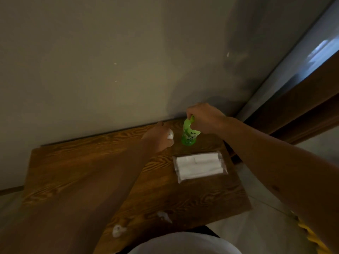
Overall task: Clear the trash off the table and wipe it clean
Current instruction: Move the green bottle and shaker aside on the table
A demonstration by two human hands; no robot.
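right hand: clamped on the top of the green bottle, fingers curled over the cap end so you can't really see the cap

bottle: upright, base on or just above the wood near the back edge, can't tell which. Its green label looks half peeled and curls out to the side

left hand: closed around a white paper wad, only a bit of white pokes out by the thumb. It's just left of the bottle, pretty much beside it, low over the table

table: dark wood grain, pushed up against a plain wall

tissue pack: clear wrapper, white inside, lying flat just in front of the bottle

scraps: two more crumpled white bits near the front edge, one toward the middle, one closer to the person, well apart from both hands

light: pretty dim, and the far stuff is blurry
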